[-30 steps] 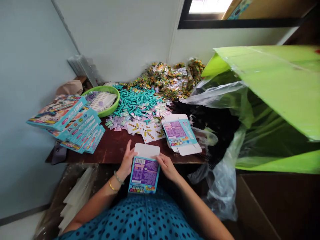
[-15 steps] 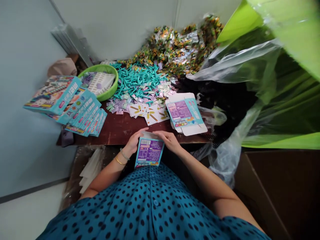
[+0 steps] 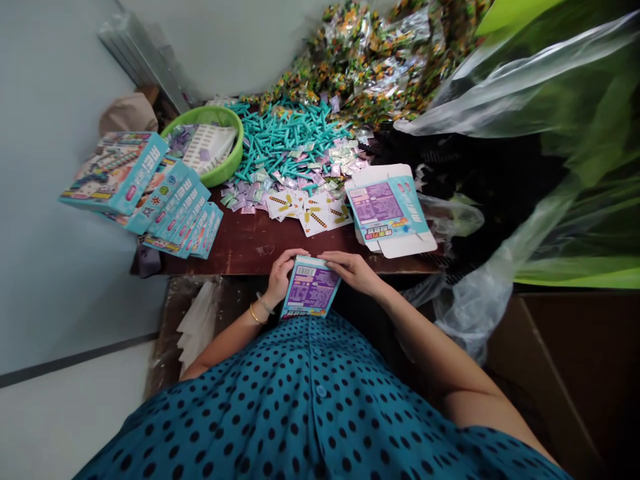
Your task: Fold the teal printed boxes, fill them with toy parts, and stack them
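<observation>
A small blue and purple cardboard box (image 3: 311, 291) is tilted against my front, just off the table's near edge. Its printed side with a barcode faces up. My left hand (image 3: 281, 275) grips the box's left side near the top, fingers curled round the edge. Across the upper right corner lie the fingers of my right hand (image 3: 351, 272), pressed together on the top edge; its thumb is hidden. The top end looks folded down. Flattened boxes (image 3: 383, 203) lie in a stack beyond my right hand. Printed instruction sheets (image 3: 319, 215) are spread ahead of both hands.
Filled boxes (image 3: 127, 175) are piled at the left, beside a green basket (image 3: 234, 160) of sachets. Behind are heaped teal sticks (image 3: 285, 137), small sachets (image 3: 257, 189) and bags of colourful pieces (image 3: 370, 67). Clear plastic (image 3: 467, 313) hangs off the table's right side.
The flap standing up at the box's top has been folded down. My right fingers have moved along the top edge. The camera view has shifted slightly.
</observation>
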`<state>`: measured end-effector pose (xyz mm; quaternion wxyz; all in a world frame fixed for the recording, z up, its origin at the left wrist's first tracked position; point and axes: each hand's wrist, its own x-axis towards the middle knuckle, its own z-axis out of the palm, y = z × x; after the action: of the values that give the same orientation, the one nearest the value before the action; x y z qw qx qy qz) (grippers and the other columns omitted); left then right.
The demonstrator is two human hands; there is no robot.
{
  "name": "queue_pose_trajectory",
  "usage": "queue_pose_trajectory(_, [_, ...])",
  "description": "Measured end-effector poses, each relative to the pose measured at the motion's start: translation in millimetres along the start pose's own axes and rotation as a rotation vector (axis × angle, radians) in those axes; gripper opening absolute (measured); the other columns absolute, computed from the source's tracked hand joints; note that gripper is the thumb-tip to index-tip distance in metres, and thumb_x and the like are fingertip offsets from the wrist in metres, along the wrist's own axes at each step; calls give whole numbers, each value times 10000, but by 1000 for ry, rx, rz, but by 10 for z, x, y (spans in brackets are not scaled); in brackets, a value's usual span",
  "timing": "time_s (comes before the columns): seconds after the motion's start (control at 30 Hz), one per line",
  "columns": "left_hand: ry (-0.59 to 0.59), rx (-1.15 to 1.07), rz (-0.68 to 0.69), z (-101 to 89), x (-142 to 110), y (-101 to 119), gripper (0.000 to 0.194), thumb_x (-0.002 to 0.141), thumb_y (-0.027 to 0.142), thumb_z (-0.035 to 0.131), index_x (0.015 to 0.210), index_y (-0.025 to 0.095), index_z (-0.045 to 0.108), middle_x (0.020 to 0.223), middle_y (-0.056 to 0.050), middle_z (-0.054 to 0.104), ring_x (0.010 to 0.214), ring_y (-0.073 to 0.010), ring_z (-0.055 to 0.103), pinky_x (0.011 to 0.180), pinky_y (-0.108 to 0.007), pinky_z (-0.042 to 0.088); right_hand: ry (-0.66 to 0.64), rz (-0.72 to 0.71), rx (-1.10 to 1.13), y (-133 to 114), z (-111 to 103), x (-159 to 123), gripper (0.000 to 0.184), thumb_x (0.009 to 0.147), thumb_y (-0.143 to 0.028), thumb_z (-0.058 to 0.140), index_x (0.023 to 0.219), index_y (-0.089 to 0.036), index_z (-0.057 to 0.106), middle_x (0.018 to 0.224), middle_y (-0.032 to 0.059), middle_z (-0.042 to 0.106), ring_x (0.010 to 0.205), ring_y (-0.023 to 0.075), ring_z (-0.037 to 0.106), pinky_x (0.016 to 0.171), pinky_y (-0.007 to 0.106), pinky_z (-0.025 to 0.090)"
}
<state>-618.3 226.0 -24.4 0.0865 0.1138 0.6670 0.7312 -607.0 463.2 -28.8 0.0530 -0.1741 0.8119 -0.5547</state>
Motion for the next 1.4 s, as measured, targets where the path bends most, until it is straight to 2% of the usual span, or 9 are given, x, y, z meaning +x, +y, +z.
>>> queue_pose_trajectory(0.27, [-9,67,127,-6,-114,-96,537,927,409,656,1397,217,481,1367,-142,597,1272,-272,563,1076,-424,453,-23,-30,26,-46,-10,-59,355,1018,-428,544,1267,-265,738,1272,60,739,1259,247,654,1115,423,502])
queue_pose_trajectory(0.53, [-30,195,213,-30,-108,-133,722,828,531,780,1399,214,470,1312,-148,612,1219,-287,597,1058,-439,482,5,-1,-18,-162,-9,-27,377,1027,-464,521,1264,-275,744,1264,66,741,1211,258,683,1087,428,528])
queue_pose_trajectory(0.7, [1,265,278,-98,-76,-94,317,893,435,739,1109,220,652,1179,-96,679,1140,-248,642,1011,-404,498,-179,-108,-50,-144,-29,-51,416,1011,-456,562,1387,-304,655,1405,64,657,1323,249,610,1155,427,469])
queue_pose_trajectory(0.83, [143,275,293,-199,-60,-91,161,941,371,686,914,212,688,1041,-62,712,1007,-207,677,917,-368,523,50,-123,-20,-94,246,-128,455,986,-416,617,1424,-293,612,1453,94,604,1379,259,549,1168,469,443])
queue_pose_trajectory(0.93, [134,338,286,-294,-98,-101,180,967,367,643,907,210,708,1093,-76,730,1045,-214,677,950,-391,519,288,-71,52,-45,499,-187,345,987,-422,606,1284,-270,696,1399,112,630,1318,260,586,1134,495,465])
queue_pose_trajectory(1.03, [64,384,246,-336,-138,-78,224,985,373,601,883,205,707,1088,-81,746,1042,-215,687,957,-398,525,315,-32,86,-20,616,-230,275,994,-431,585,1148,-266,741,1320,104,673,1273,252,607,1122,500,465])
queue_pose_trajectory(1.13, [50,417,240,-303,-115,13,241,988,386,582,904,204,715,1067,-83,756,1036,-222,698,961,-403,535,324,34,137,-50,613,-267,363,959,-484,620,1233,-262,705,1431,108,602,1343,263,560,1166,486,419])
queue_pose_trajectory(1.27, [327,360,310,-328,28,218,227,998,358,552,910,189,674,1070,-85,749,1033,-217,701,952,-396,542,205,96,293,-252,589,-283,661,853,-557,722,1407,-225,579,1385,108,633,1268,279,619,1079,425,503])
queue_pose_trajectory(1.4, [548,326,371,-576,173,474,203,983,344,541,995,171,646,1157,-101,723,1085,-229,691,987,-421,545,158,16,123,-648,557,-131,566,890,-426,689,1413,-241,577,1326,79,680,1175,271,672,1035,398,530])
